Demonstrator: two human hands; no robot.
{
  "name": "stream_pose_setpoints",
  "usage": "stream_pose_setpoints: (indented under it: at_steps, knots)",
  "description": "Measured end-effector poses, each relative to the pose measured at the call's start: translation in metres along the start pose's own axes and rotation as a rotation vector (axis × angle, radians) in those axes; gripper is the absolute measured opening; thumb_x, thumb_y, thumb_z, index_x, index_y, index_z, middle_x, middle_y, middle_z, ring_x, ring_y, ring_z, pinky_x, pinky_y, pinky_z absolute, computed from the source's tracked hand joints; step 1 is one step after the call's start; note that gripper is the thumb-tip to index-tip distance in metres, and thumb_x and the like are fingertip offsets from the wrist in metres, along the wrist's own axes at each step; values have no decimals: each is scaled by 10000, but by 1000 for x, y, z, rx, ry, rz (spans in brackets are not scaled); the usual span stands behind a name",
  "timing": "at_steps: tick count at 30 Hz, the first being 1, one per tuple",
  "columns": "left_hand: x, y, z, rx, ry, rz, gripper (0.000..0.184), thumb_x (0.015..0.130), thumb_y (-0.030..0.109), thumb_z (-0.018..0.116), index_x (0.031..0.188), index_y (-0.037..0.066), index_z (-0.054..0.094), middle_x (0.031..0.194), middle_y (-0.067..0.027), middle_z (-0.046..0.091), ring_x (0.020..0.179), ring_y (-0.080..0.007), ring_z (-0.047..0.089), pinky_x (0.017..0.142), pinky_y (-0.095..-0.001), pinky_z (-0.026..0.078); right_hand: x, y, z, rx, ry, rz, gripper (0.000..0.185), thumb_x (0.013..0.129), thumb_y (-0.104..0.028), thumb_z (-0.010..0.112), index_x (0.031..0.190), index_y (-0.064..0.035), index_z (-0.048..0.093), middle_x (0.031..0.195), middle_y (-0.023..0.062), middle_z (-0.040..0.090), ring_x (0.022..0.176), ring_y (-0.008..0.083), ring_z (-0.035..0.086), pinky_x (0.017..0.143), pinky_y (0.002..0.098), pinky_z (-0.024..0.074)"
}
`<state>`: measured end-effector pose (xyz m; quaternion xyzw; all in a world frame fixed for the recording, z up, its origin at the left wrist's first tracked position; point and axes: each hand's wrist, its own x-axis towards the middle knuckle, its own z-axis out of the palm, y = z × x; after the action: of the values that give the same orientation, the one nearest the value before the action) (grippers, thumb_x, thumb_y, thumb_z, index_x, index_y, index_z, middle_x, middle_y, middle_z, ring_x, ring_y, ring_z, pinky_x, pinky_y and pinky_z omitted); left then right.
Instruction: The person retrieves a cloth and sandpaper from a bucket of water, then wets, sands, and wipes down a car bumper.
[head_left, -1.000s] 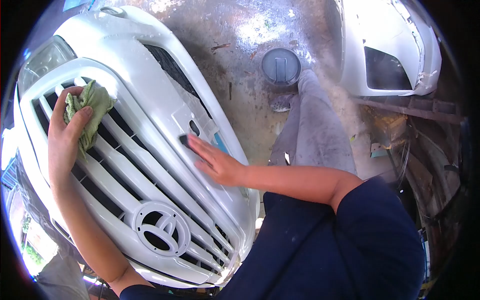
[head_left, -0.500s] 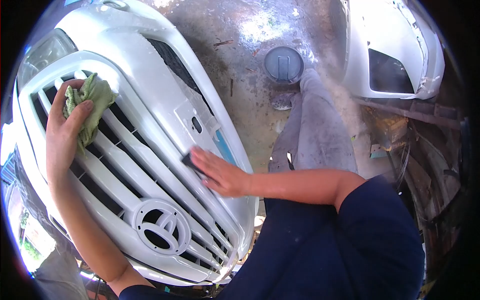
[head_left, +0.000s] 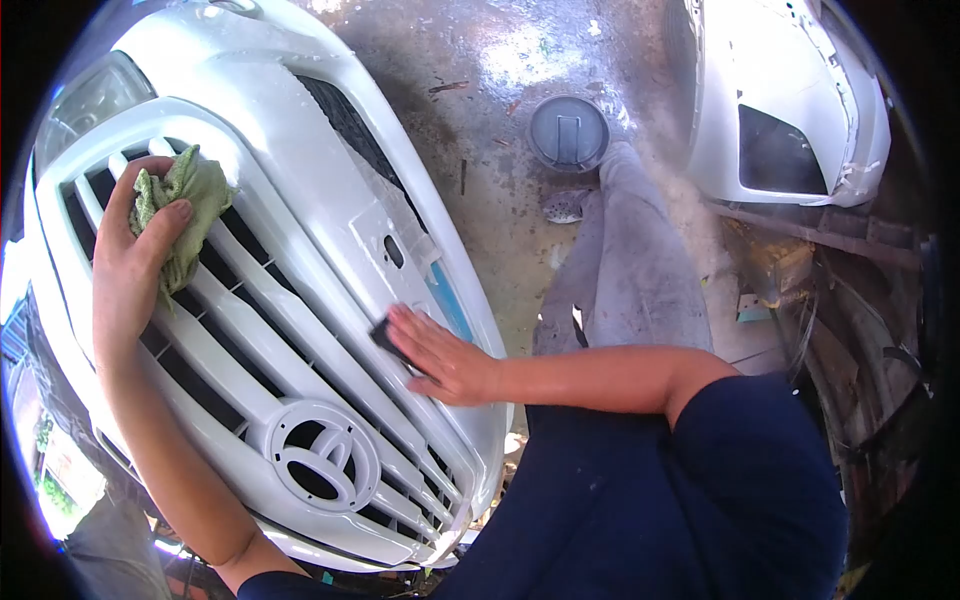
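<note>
A white front bumper (head_left: 345, 230) with a slatted grille (head_left: 240, 315) and a round emblem (head_left: 322, 455) fills the left half of the view. My left hand (head_left: 135, 235) rests on the upper part of the grille, its fingers and thumb closed around a crumpled green cloth (head_left: 200, 200). On the smooth strip beside the grille slats, my right hand (head_left: 440, 358) presses a small dark sanding pad (head_left: 385, 340) flat against the bumper. Its fingers cover most of the pad. A strip of blue tape (head_left: 450, 300) lies just beyond that hand.
On the concrete floor (head_left: 480, 210) stands a grey bucket (head_left: 568, 135), close to my shoe (head_left: 565, 206). Another white bumper (head_left: 750, 60) is at the upper right. Dark car parts and scrap (head_left: 860, 330) are piled along the right side.
My right hand, with the sanding pad, has shifted slightly down and to the right along the bumper. The left hand stays in place with the cloth.
</note>
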<state>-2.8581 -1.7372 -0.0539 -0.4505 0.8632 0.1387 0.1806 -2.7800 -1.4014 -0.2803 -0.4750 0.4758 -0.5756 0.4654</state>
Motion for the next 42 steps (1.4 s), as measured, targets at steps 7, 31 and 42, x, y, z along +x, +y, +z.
stream_pose_setpoints:
  at_steps: [7, 31, 42]
  knots:
    - [1, 0, 0, 35, 0, 8, 492, 863, 313, 666, 1298, 94, 594, 1083, -173, 676, 907, -229, 687, 855, -338, 549, 86, 16, -16, -61, 196, -52, 739, 1048, -313, 498, 1614, -26, 120, 1677, 225, 101, 1553, 391, 123, 1249, 501, 171]
    - [6, -24, -1, 47, -40, -63, 696, 790, 532, 635, 1402, 206, 573, 1317, -231, 601, 1127, -369, 633, 980, -441, 502, 100, 47, -131, 772, 427, 835, 486, 902, -339, 726, 1253, -51, 552, 1078, 31, 579, 861, 128, 576, 747, 290, 476]
    - [1, -11, 1, -8, 10, 39, 560, 850, 394, 674, 1304, 75, 601, 1097, -180, 660, 940, -238, 671, 892, -325, 526, 49, 22, -72, 375, -83, 700, 370, 1009, -314, 617, 1258, -49, 551, 958, 95, 678, 793, 166, 667, 777, 359, 525]
